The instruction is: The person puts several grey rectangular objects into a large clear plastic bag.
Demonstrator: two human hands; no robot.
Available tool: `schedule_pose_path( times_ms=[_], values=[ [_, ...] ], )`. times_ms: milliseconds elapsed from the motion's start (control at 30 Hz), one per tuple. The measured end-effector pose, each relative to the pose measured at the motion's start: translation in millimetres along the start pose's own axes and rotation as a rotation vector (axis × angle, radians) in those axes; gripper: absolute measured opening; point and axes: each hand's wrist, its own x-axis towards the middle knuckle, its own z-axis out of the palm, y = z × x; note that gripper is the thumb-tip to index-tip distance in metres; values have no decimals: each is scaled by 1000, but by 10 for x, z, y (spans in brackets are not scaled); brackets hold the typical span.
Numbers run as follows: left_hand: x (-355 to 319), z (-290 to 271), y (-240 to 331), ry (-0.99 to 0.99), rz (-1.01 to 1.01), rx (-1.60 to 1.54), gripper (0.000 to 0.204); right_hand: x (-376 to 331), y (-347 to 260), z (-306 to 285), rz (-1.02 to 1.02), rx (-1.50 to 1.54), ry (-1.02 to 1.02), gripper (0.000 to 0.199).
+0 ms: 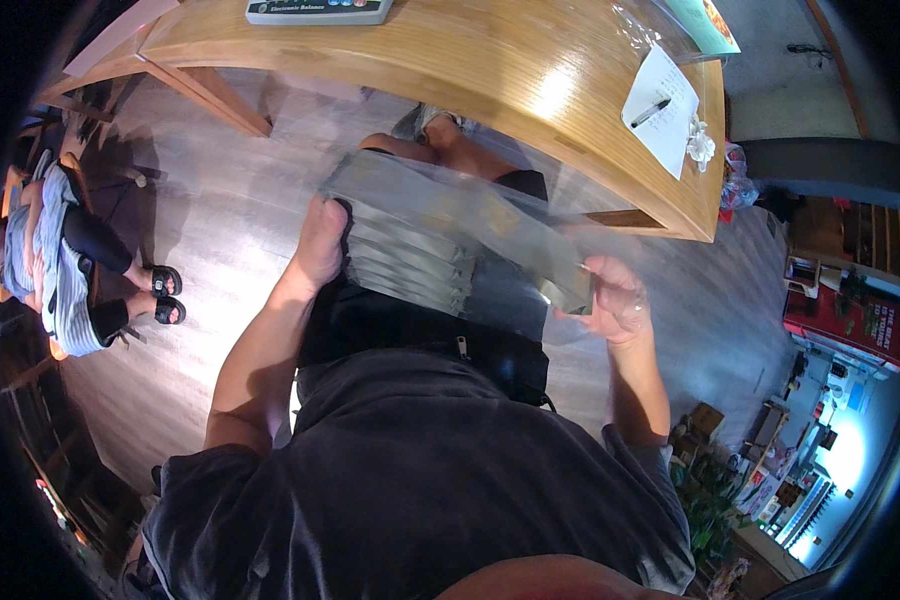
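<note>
A large clear plastic bag (505, 195) stretches across my lap, slightly smeared by motion. In its left part lies a row of overlapping silver-grey flat packets (410, 255). My left hand (322, 242) grips the bag's left end, thumb on top and the other fingers hidden. On the right side my right hand (615, 300) is closed on the other end, thumb and fingers curled round the plastic. Beside its fingertips shows a small shiny olive-gold piece (570, 288); I cannot tell whether it is a packet or part of the bag.
A curved wooden table (470, 62) stands in front of me, bearing an electronic scale (318, 10), a paper sheet (660, 110) with a pen (650, 112), and crumpled tissue (701, 146). Another person (65, 255) sits at the left. Shelves and a red box (845, 325) are at the right.
</note>
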Motion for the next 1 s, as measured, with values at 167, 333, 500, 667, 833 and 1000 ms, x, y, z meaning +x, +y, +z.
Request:
schedule_pose_path(
  times_ms=[167,333,500,667,833,1000],
  values=[
    [-3,92,42,14,17,22,79,272,-21,431,64,18,141,65],
    [-15,40,-26,25,43,3,78,375,41,526,-28,-321,395,52],
    [-1,51,-69,28,85,19,80,212,43,225,-44,-460,491,37],
    [9,85,-31,34,64,39,81,214,43,298,-104,-230,293,49],
    [6,124,-26,-37,31,15,79,272,-6,326,21,-204,-90,61],
    [-3,183,-28,-80,23,-6,74,352,-21,376,95,-545,-202,63]
  ],
)
